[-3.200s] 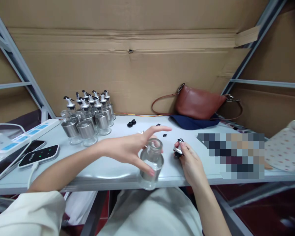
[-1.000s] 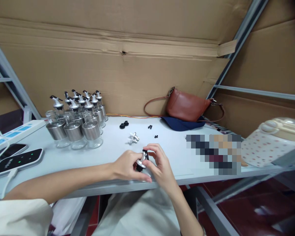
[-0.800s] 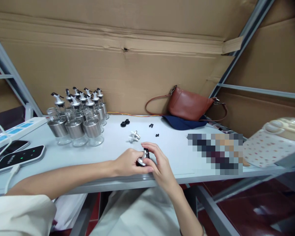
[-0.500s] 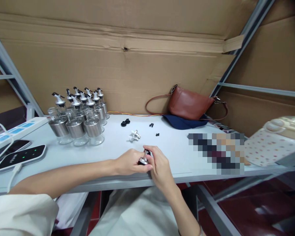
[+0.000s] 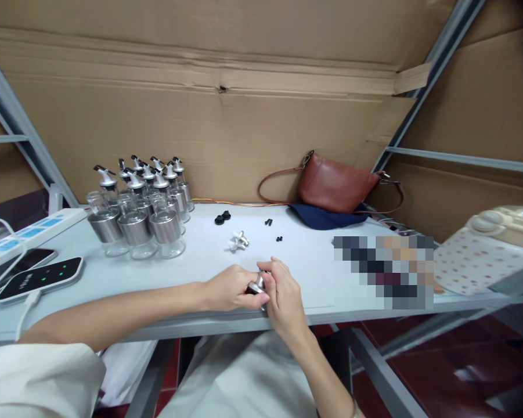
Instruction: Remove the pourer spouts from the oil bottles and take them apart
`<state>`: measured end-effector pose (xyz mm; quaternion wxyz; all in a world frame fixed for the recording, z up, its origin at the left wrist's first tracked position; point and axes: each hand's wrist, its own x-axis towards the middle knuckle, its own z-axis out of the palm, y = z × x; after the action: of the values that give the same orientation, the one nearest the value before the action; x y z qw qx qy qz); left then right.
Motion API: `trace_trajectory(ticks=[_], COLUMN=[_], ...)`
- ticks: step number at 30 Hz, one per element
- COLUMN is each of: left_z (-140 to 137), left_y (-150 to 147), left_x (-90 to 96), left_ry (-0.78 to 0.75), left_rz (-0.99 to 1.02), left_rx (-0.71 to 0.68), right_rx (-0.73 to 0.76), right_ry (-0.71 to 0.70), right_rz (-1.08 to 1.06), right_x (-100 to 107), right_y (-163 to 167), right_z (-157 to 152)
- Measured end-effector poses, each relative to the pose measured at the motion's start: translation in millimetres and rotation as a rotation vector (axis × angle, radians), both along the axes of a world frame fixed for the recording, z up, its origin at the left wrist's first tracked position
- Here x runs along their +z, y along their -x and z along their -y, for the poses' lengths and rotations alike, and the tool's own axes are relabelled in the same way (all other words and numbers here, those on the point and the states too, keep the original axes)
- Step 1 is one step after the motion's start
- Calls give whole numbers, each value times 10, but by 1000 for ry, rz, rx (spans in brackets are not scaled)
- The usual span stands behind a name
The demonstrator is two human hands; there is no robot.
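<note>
Silver-and-black pourer cap (image 5: 256, 285) sits pinched between both hands at the tabletop's (image 5: 200, 267) near edge, left hand (image 5: 228, 287) gripping its base steady while right hand (image 5: 282, 293) fingers (image 5: 267, 268) close over its top, apparently working it.

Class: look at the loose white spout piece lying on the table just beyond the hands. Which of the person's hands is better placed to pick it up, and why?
Probably the left. The left hand lies almost directly below the white spout piece, while the right hand sits further to the side. Both hands are closed on the metal pourer cap, so one must let go first.
</note>
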<state>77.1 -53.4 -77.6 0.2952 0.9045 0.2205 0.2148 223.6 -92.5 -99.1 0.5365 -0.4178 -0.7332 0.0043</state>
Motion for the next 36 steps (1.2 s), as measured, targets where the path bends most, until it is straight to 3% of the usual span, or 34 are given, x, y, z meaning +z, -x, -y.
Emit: trace_trajectory(ticks=[21,27,32,36], left_z=[-4,-13,-15,-38], left_y=[-2,0,3,9], left_x=[-15,-9,13,58], left_ry=[29,160,171,357], left_rz=[-36,54,95,97], left_rx=[-3,-26,-84,-132], right_rx=[36,153,203,197], right_ry=[99,204,255,262], right_rz=[-33,-113,-73,-30], right_x=[35,41,71,61], right_y=[-21,-103,-117,-115], right_z=[12,4,38,45])
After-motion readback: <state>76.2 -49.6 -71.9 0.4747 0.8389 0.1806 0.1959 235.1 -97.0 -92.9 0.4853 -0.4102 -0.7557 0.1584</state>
